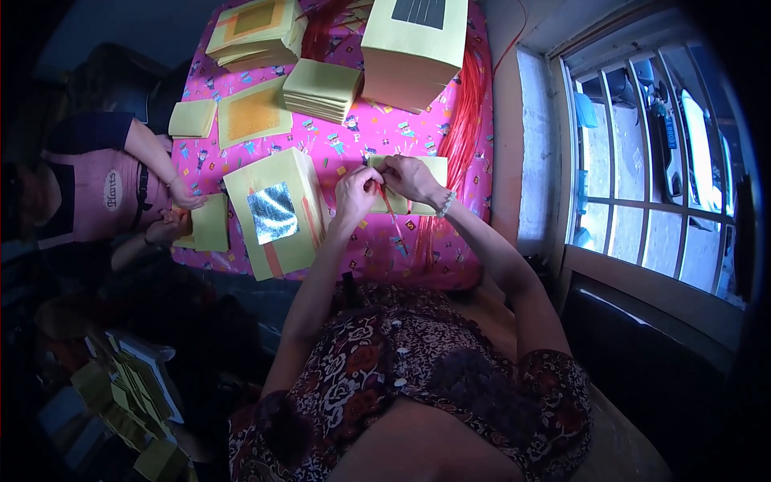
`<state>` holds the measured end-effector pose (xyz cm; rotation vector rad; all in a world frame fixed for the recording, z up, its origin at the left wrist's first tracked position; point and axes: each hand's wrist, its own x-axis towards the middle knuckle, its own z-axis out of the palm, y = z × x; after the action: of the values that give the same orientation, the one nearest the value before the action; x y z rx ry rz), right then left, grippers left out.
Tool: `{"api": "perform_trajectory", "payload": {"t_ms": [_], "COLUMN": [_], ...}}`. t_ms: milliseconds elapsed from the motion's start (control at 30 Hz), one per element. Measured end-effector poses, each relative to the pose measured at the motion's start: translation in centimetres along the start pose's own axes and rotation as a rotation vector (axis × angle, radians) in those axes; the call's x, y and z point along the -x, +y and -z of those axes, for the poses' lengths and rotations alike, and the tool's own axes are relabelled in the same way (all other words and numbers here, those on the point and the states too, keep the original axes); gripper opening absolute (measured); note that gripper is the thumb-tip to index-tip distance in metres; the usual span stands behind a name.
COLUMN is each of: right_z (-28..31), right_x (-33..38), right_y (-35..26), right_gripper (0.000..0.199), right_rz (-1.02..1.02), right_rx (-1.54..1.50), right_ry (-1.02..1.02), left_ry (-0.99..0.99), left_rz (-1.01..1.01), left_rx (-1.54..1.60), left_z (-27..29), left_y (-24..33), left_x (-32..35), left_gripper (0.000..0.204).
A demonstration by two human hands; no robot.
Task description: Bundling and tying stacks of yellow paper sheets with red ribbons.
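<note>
My left hand (359,193) and my right hand (411,178) meet close together over a small pad of yellow paper (434,167) on the table. Both hands are closed, their fingertips pinched on a thin red string (390,210). Its loose end hangs down toward the table's near edge. My fingers hide where the string meets the paper. Left of my hands stands a thick stack of yellow paper (301,227) with a silver foil square (274,214) on top and an orange band. A long bunch of red strings (466,120) runs along the table's right side.
Across the pink patterned tablecloth (341,145) stand a tall yellow paper stack (414,52), a shorter pile (321,87), and orange-marked sheets (255,112). At the left, a co-worker's hands (177,213) handle a yellow pad (210,222). A barred window (650,153) is at the right.
</note>
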<state>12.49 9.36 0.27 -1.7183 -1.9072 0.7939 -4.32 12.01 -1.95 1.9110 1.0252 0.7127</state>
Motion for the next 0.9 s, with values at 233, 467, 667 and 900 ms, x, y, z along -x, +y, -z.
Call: {"api": "perform_trajectory", "payload": {"t_ms": [233,467,667,900], "right_z": [0.5,1.7,1.8,2.1], "right_x": [0.4,-0.9,-0.5,0.4], "right_y": [0.4,1.0,0.6,0.7], "right_gripper": [0.017,0.014,0.017,0.024], "right_rz": [-0.114,0.016,0.222,0.201], "right_rx": [-0.209,-0.157,0.136,0.285], "right_ry": [-0.046,-0.181,-0.163,-0.189], "left_ry": [0.376,0.388,0.392,0.366], "left_rz": [-0.067,-0.103,-0.099,0.15], "left_rx": [0.044,0.06,0.115,0.455], "left_z": [-1.8,-1.3,-1.7,-2.4], "left_y": [0.1,-0.1,-0.6,-2.2], "left_x": [0.8,1.4,1.6,2.8], "left_gripper": [0.012,0.016,0.013,0.007]}}
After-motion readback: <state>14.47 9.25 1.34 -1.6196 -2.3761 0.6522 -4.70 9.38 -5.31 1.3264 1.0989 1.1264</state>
